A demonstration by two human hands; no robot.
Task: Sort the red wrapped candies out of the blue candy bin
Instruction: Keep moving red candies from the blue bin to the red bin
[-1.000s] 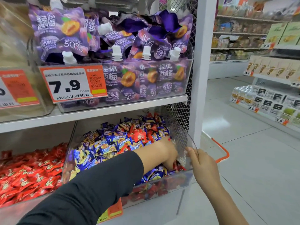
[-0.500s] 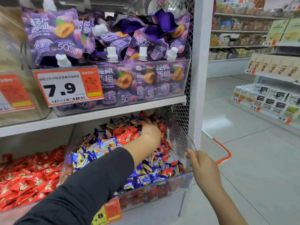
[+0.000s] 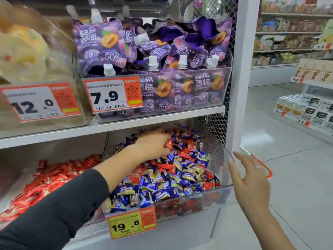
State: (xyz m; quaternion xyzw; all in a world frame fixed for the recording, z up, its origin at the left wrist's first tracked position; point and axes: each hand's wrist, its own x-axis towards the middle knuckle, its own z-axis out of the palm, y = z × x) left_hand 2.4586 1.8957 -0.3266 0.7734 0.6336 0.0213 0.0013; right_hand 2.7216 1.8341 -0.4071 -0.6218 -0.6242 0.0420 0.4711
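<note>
Red candy: a red wrapped candy (image 3: 168, 144) sat pinched at the fingertips of the left hand (image 3: 153, 147), over the rear middle of the blue candy bin (image 3: 212, 196); its long axis was hard to make out, since the fingers hid most of it.
Left hand: curled, knuckles up, reaching in from the left on a dark sleeve (image 3: 59, 210).
Bin: clear plastic, on the lower shelf, its long side running back under the shelf above; blue wrapped candies (image 3: 158, 188) filled it, with red ones scattered through.
Right hand: the right hand (image 3: 250, 179) was spread, fingers straight, at the bin's right front corner; whether it touched the wall, I could not tell.
Neighbours: a pile of red candies (image 3: 54, 179) lay just left; a yellow price tag (image 3: 131, 224) hung on the bin front.
Above: purple pouches (image 3: 100, 44) stood in a clear box.
Blurred: the far left packs.
</note>
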